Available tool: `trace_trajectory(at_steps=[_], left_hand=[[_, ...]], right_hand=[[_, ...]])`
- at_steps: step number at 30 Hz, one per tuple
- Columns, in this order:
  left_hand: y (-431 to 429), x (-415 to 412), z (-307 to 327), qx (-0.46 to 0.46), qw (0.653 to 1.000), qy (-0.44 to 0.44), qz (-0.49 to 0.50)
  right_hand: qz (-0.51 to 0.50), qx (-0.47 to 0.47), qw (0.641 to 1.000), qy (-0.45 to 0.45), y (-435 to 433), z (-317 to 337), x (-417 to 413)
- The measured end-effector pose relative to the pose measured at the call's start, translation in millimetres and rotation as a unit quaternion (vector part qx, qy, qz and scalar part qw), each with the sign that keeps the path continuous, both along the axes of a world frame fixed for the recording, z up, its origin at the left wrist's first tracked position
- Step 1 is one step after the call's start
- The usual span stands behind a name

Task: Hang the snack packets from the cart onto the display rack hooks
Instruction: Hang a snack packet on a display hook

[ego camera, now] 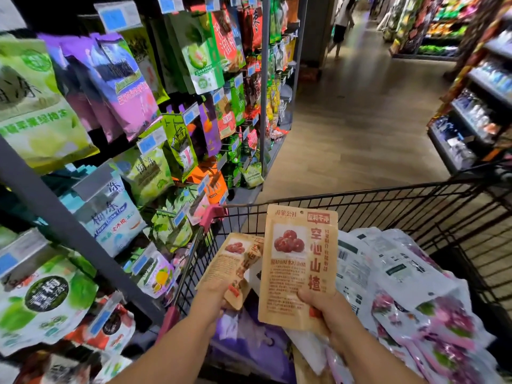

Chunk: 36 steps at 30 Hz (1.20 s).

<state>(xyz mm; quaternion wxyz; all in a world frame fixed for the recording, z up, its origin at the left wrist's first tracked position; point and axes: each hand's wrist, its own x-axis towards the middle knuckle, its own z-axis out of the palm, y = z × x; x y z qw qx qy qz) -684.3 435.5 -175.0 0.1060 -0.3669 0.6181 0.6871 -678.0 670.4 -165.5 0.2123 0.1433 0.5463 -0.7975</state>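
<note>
Shop aisle, display rack (55, 214) L, cart (388, 194) ahead. Gripped in L hand (213, 297): tan hawthorn pkt (235, 261); in R hand (329, 309): second pkt (296, 267), upright.

We are holding a first packet (238, 261) in our left hand (212, 299), a second packet (296, 270) beside it in our right hand (325, 307), both above the cart (388, 202) holding a packet pile (396, 270), display rack (55, 217) standing leftward.

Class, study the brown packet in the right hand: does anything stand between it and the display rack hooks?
Yes. The left hand, holding a second brown packet, sits between the packet in the right hand and the display rack. The cart's left wall runs lower along that side. Hanging packets already crowd the rack.
</note>
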Motion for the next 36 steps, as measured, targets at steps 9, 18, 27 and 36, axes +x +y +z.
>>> trace_trajectory(at_steps=[9,18,27,36], left_hand=[[-9,-23,-36,0.113,0.978,-0.103,0.144],[-12,-27,-33,0.146,0.970,-0.057,0.184],[-22,7,-5,0.051,0.981,0.022,0.188],[-35,37,55,0.088,0.969,0.138,0.184]], right_hand=[[0.005,0.034,0.999,-0.011,6,-9,-1],[0.022,0.028,0.999,-0.031,3,-12,-1],[0.043,-0.009,0.999,-0.032,-28,5,-5],[0.083,-0.042,0.996,-0.008,-66,37,-14]])
